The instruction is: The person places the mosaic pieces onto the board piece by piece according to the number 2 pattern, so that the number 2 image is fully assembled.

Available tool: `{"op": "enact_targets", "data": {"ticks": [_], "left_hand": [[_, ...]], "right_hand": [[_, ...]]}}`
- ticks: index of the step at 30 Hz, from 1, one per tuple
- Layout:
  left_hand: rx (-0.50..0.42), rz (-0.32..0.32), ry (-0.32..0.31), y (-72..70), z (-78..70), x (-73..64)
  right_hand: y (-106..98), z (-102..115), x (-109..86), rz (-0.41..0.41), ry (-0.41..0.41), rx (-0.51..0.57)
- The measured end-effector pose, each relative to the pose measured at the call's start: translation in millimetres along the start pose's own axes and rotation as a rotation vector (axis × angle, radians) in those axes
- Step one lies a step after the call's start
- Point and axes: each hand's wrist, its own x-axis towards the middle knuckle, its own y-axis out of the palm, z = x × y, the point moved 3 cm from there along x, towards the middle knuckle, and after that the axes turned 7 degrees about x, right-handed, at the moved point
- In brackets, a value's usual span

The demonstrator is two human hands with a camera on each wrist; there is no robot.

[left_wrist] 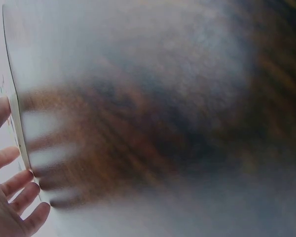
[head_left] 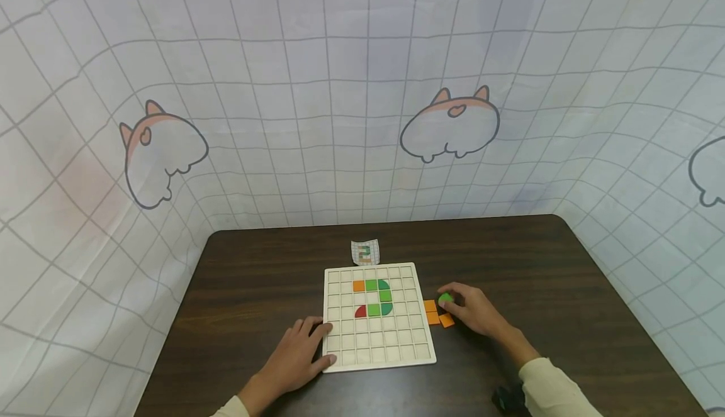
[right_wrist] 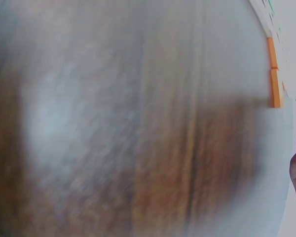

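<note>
A white grid board lies on the dark table. Orange, red and green tiles sit in several of its cells, some square and some with a rounded side. My left hand rests at the board's left edge, thumb and fingers spread and touching the rim; the left wrist view shows the same hand along that edge. To the right of the board, my right hand pinches a light green tile with a rounded side. Just beside it lie several orange tiles, close to the board's right edge.
A small printed paper card with a coloured pattern lies behind the board. A black object is near the right sleeve. White gridded cloth with cartoon drawings surrounds the table at the back and sides.
</note>
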Motion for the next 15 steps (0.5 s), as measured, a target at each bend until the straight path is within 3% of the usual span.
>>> {"op": "enact_targets", "data": {"ticks": [8,15], "left_hand": [[-0.003,0.008,-0.002,-1.2,-0.8,0.1],[0.000,0.010,-0.001,-1.1,-0.5,0.5]], "right_hand": [[0,9,4.0,0.041,-0.051,0.125],[7,20,5.6,0.073,-0.023,0.168]]}}
